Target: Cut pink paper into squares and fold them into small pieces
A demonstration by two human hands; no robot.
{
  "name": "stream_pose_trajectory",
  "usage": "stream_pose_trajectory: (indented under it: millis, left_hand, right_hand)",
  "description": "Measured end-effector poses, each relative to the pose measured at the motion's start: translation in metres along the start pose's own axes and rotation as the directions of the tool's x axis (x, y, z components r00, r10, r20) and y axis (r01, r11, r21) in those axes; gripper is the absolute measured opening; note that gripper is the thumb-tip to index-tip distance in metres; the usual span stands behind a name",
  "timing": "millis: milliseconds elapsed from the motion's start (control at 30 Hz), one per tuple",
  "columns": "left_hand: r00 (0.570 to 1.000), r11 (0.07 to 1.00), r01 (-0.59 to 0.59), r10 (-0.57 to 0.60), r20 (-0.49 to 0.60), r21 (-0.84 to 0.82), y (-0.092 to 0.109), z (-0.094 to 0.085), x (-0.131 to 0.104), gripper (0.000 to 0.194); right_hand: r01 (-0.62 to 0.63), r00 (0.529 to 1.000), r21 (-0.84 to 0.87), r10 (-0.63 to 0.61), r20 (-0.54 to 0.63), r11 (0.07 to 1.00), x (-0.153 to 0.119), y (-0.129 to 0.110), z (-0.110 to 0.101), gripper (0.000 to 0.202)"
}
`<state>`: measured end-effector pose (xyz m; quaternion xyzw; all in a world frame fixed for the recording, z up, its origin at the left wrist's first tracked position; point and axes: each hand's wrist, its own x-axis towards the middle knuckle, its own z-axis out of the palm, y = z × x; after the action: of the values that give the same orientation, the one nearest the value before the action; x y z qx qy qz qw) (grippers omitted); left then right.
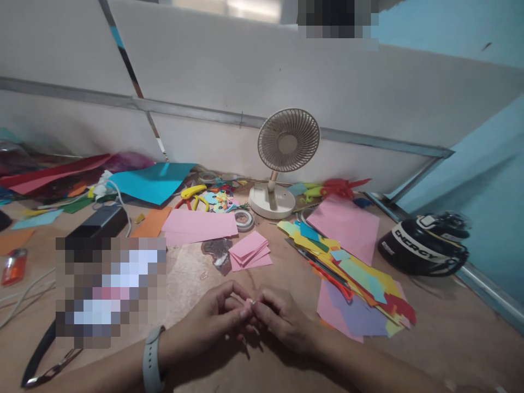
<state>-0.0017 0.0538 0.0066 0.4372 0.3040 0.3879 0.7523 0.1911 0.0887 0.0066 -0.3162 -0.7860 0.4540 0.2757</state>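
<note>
Fingers meet at the centre of the table (429, 349): the left hand (213, 319) and right hand (282, 322) come together tip to tip, both curled nearly closed, pinching a tiny pale scrap (250, 301) between them just above the wood. It is too small to say what it is, paper or tape, and whether it is folded cannot be told. A grey watch (152, 357) sits on the left wrist. Just beyond the hands lies a small stack of pink squares (249, 251), untouched, with a bigger pink sheet (200, 225) behind it and a tape roll (244, 219) near the fan (282, 164). To the right, a heap of coloured offcuts (360, 284) spreads beside a helmet (426, 245); yellow scissors (194, 196) rest further back. Judging by the layout, plenty of cutting looks done already, while the piece in hand seems barely begun, and the pink stack is yet to be worked.
</note>
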Motion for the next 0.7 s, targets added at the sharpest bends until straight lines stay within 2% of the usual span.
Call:
stream_pose_trajectory:
  millis: [133, 233, 433, 500, 600, 700]
  left_hand:
    - [0.999, 0.995, -0.039, 0.040, -0.012, 0.088, 0.001, -0.002, -0.001, 0.034]
    - [0.998, 0.990, -0.060, 0.061, -0.005, 0.129, -0.001, -0.002, -0.002, 0.032]
    - [0.999, 0.988, 0.031, -0.032, 0.005, 0.154, 0.003, 0.000, -0.007, 0.039]
    - [1.000, 0.964, 0.017, -0.017, -0.001, 0.267, 0.007, 0.002, -0.010, 0.038]
    - [0.999, 0.824, -0.035, 0.015, 0.040, 0.565, 0.012, 0.006, -0.016, 0.048]
    - [0.997, 0.808, -0.066, 0.030, 0.071, 0.585, 0.014, 0.011, -0.019, 0.051]
  right_hand:
    - [0.044, 0.999, -0.097, -0.044, 0.004, 0.994, -0.002, -0.001, 0.001, 0.050]
    - [0.033, 0.999, -0.147, -0.032, 0.008, 0.989, -0.003, -0.001, 0.002, 0.050]
    - [0.038, 0.997, -0.090, -0.032, 0.064, 0.995, -0.004, -0.004, 0.002, 0.050]
    - [0.008, 0.997, -0.062, -0.003, 0.082, 0.998, -0.006, -0.009, 0.002, 0.048]
    - [-0.026, 0.989, -0.084, 0.037, 0.140, 0.996, -0.010, -0.017, 0.002, 0.045]
    - [-0.085, 0.985, -0.012, 0.086, 0.148, 0.996, -0.014, -0.022, 0.005, 0.049]
